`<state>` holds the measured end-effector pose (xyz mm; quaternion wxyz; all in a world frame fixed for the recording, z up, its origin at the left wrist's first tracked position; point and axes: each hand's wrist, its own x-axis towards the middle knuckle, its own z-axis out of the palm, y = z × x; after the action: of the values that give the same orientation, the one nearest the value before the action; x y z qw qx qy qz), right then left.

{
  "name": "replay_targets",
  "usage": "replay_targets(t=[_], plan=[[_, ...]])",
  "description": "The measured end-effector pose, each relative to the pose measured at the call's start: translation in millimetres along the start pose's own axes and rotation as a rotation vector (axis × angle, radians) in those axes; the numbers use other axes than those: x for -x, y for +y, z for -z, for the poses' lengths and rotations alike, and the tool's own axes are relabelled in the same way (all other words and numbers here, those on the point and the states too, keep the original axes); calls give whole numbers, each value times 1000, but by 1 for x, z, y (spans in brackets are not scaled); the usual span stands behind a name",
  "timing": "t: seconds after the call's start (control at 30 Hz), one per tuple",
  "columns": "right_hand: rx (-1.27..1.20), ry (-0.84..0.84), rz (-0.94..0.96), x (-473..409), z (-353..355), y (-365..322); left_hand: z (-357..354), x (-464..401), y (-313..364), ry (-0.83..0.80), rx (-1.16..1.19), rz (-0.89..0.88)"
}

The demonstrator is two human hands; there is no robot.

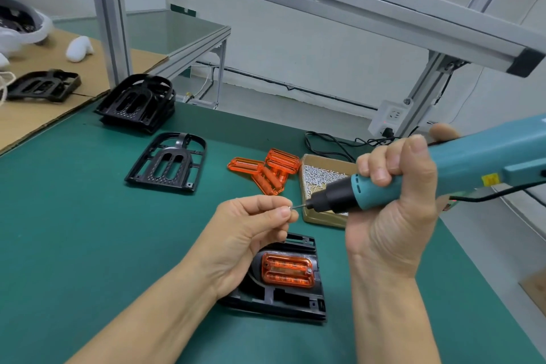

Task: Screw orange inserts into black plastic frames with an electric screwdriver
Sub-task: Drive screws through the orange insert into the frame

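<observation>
No brand name or legible writing appears anywhere; a small yellow label (490,179) on the teal electric screwdriver (461,168) is too blurred to read.

The right hand (393,204) grips the screwdriver's barrel with all fingers curled round it, the tool held roughly level with its thin bit pointing left. The screwdriver's rear end runs out of view at the right edge, and a black cord (502,193) trails from beneath it.

The left hand (251,233) pinches a small silver screw (291,207) between thumb and forefinger, the remaining fingers loosely curled. The screw meets the bit tip; whether it is seated there cannot be told.

Directly below the hands, on the green bench mat (88,230), lies a black plastic frame (283,295) with an orange translucent insert (288,270) set in it. One screw head shows at the insert's right end; the frame's left portion is hidden by the left wrist.

Further back lie a loose pile of orange inserts (266,170), a shallow cardboard tray of silver screws (322,180) partly hidden by the right hand, a single empty black frame (167,162) and a stack of black frames (137,103).
</observation>
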<state>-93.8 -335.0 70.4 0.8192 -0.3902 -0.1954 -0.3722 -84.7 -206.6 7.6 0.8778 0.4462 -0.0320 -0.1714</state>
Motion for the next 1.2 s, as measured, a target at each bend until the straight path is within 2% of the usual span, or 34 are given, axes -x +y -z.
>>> replay_targets(t=[0.2, 0.33, 0.5, 0.63, 0.83, 1.2], plan=[[-61, 80, -6, -1, -1, 5, 3, -1, 3, -23, 67, 32], [1, 41, 22, 2, -1, 7, 0, 0, -2, -27, 49, 53], [-20, 17, -18, 1, -6, 11, 3, -2, 3, 38, -56, -17], [-87, 59, -64, -4, -7, 10, 9, -2, 12, -6, -161, -22], [-182, 105, -102, -10, -4, 3, 8, 0, 12, -136, -6, 123], [-170, 65, -102, -11, -12, -5, 5, 2, 14, -86, 156, 179]])
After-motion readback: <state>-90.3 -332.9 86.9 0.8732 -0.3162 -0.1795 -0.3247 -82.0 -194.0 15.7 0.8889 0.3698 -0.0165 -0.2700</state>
